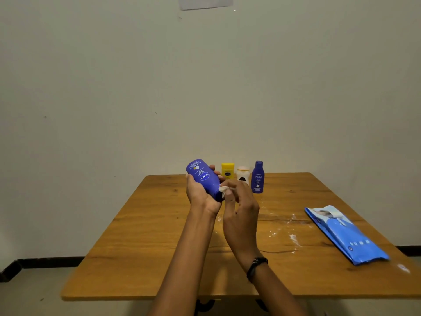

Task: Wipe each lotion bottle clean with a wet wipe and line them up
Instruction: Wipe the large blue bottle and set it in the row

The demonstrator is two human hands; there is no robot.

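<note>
Just above the centre of the frame, the left hand (200,192) holds a large blue lotion bottle (204,176) off the counter (148,236). The bottle is tilted and turned upside down, with its base pointing to the upper left and its cap end low against the palm. The left fingers (214,168) curl round the far side of the bottle and grip it. The label reads inverted.

The right hand (241,206) is just beside it, to the right. It pinches a small crumpled white wet wipe (223,189) and presses the wipe against the lower part of the bottle, near the cap end. A dark wristband (256,267) sits on the right wrist.

Behind the hands, along the far edge of the counter, three bottles stand upright in a row. From left to right they are a yellow bottle (227,171), a white bottle (242,174) partly hidden by the right hand, and a small blue bottle (257,176).

At the right of the frame a blue pack of wipes (346,236) lies flat on the counter with its flap peeled back. White smears (293,238) mark the wood between the pack and the forearms. A sheet of paper (205,2) hangs on the wall at the top edge.
</note>
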